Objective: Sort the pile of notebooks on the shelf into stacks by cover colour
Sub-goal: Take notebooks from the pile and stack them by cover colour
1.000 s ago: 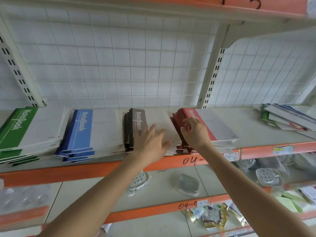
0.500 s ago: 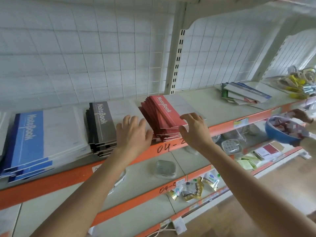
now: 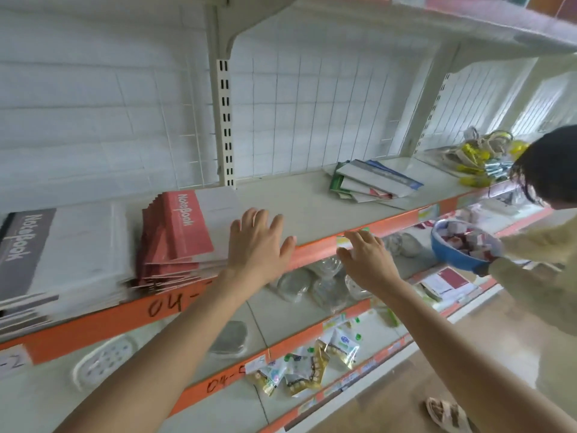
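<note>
A stack of red-covered notebooks lies on the shelf, with a stack of dark grey ones to its left. Farther right on the same shelf sits a loose mixed pile of notebooks in green, blue and red. My left hand hovers with fingers spread just right of the red stack, holding nothing. My right hand is in front of the shelf's orange edge, fingers relaxed and empty. Both hands are well short of the mixed pile.
Another person stands at the right holding a blue bowl of small packets. Clear plastic trays lie on the shelf below, snack sachets lower down. A bundle of yellow items sits at the far right.
The view swung right, so the blue and green stacks left the frame. Both hands came off the grey and red stacks and moved right along the shelf front.
</note>
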`<act>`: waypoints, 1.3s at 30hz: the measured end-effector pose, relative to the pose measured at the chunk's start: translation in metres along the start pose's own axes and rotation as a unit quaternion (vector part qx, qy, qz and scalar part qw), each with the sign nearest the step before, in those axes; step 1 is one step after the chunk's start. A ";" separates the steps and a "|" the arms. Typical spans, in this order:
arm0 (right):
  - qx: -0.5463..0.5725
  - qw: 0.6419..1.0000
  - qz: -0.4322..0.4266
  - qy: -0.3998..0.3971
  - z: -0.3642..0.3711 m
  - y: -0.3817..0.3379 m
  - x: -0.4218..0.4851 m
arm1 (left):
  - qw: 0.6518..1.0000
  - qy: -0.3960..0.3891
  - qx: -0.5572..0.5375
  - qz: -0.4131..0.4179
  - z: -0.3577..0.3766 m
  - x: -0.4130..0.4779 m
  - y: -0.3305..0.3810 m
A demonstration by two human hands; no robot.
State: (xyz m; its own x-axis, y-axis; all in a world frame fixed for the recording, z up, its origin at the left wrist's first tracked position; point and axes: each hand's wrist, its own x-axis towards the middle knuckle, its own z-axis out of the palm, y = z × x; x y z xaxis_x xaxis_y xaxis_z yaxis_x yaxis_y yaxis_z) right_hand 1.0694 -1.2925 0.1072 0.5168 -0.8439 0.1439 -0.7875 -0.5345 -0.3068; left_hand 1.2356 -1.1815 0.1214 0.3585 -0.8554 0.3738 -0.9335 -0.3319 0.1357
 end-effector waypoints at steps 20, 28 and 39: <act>-0.002 0.999 0.010 -0.031 -0.018 0.156 0.159 | 0.994 -0.092 0.038 -0.043 0.097 0.139 0.106; -0.012 0.999 -0.021 -0.026 -0.017 0.152 0.252 | 0.993 -0.086 0.056 -0.057 0.110 0.212 0.098; -0.210 0.969 -0.128 -0.035 -0.006 0.142 0.310 | 0.991 -0.076 0.054 -0.091 0.129 0.257 0.092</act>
State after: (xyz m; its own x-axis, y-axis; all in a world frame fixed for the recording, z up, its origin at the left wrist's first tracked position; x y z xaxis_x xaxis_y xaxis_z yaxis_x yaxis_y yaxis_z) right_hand 1.1156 -1.6308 0.1139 0.7227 -0.6844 0.0964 -0.6905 -0.7090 0.1432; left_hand 1.2425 -1.4833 0.1120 0.5253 -0.8251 0.2079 -0.8501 -0.5197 0.0853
